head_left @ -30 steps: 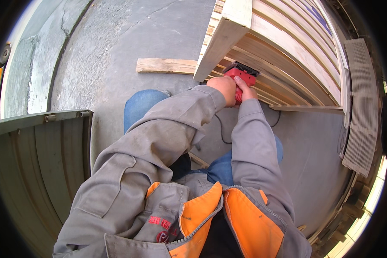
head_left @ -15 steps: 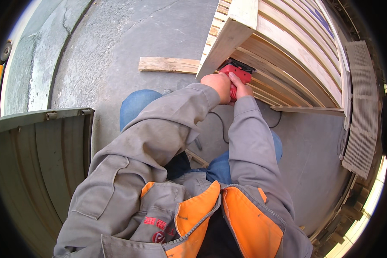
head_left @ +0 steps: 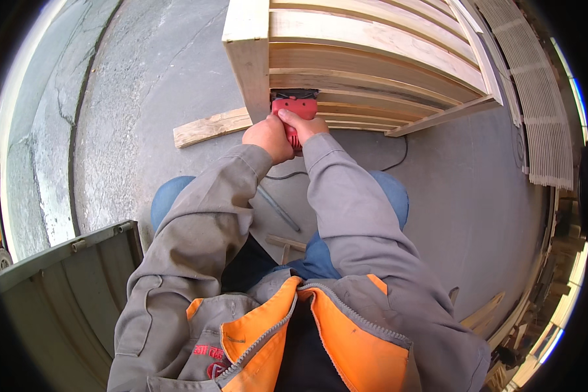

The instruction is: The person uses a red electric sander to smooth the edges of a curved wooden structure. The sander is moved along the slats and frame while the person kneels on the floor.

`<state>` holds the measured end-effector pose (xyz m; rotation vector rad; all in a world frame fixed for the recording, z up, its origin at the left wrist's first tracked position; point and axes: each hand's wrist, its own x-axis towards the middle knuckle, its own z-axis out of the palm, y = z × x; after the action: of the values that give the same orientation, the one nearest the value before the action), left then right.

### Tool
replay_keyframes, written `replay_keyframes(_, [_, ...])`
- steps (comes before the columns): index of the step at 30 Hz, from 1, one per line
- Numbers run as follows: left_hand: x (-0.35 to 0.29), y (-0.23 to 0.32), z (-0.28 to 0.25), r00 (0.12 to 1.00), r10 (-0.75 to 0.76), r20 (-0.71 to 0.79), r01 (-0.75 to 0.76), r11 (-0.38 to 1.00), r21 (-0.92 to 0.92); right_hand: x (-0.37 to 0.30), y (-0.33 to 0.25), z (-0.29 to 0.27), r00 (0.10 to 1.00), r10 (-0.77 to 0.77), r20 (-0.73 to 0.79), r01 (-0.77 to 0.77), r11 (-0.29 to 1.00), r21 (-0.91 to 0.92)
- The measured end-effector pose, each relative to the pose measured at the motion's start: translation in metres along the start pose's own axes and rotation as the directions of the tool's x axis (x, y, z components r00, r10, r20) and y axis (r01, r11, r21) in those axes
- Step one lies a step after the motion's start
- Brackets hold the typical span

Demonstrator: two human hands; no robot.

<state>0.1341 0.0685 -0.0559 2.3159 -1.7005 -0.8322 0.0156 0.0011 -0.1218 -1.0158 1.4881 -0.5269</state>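
Both hands are wrapped round a red power sander (head_left: 295,111) with a dark flat pad. My left hand (head_left: 270,138) closes on its left side, and my right hand (head_left: 302,124) grips it from the right with the thumb on top. The pad faces the inner slats of a pale wooden slatted crate (head_left: 359,29), close beside its thick corner post (head_left: 248,72). Whether the pad touches the wood is hard to make out. Behind my hands a dark cord (head_left: 398,160) runs across the floor.
A loose plank (head_left: 212,126) lies at the post's foot. A metal bar (head_left: 279,208) and wood offcuts (head_left: 286,243) lie between my knees. To the left stands a green metal panel (head_left: 78,281); at the right is a long ribbed strip bundle (head_left: 536,98). Wood scraps (head_left: 483,313) lie lower right.
My view has turned, so crate, hands and sander now appear farther left. Both hands keep their grip on the sander at the inner slats near the post.
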Motion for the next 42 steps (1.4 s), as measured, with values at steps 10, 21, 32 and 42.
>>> replay_keyframes(10, [0.008, 0.041, 0.014, 0.998, 0.045, 0.037, -0.049, 0.993, 0.107, -0.024, -0.018, -0.047, 0.999, 0.023, 0.037, -0.026, 0.996, 0.088])
replay_keyframes(21, [0.021, 0.098, 0.050, 0.989, 0.149, 0.000, -0.148, 0.979, 0.138, -0.009, -0.009, -0.116, 1.000, 0.002, -0.018, -0.003, 0.998, -0.059])
replay_keyframes(32, [0.038, 0.124, 0.071, 0.971, 0.229, 0.073, -0.233, 0.971, 0.059, -0.003, -0.005, -0.161, 0.999, 0.039, 0.006, -0.039, 0.999, -0.013])
replay_keyframes(42, [0.043, 0.144, 0.087, 0.960, 0.271, 0.075, -0.274, 0.961, 0.025, 0.011, 0.002, -0.183, 0.995, 0.027, -0.099, -0.032, 0.998, -0.048])
